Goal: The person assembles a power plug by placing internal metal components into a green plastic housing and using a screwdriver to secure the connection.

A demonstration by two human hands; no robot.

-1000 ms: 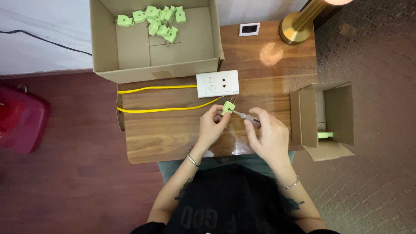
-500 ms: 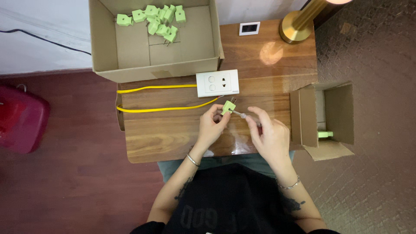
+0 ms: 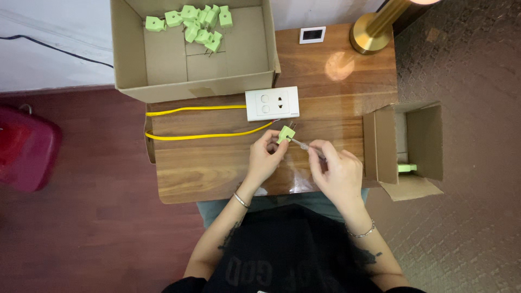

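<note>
My left hand pinches a small green plug over the wooden table. In my right hand is a thin screwdriver, its tip pointing left and touching the plug. A white socket plate lies just above the plug, with yellow wires running left from it.
A large cardboard box at the table's far edge holds several green plugs. A smaller open box at the right holds one green plug. A brass lamp base and a small white square device stand at the back right. A red object sits on the floor at left.
Both hands stay in nearly the same place. My right hand has turned slightly on the screwdriver while its tip stays at the plug.
</note>
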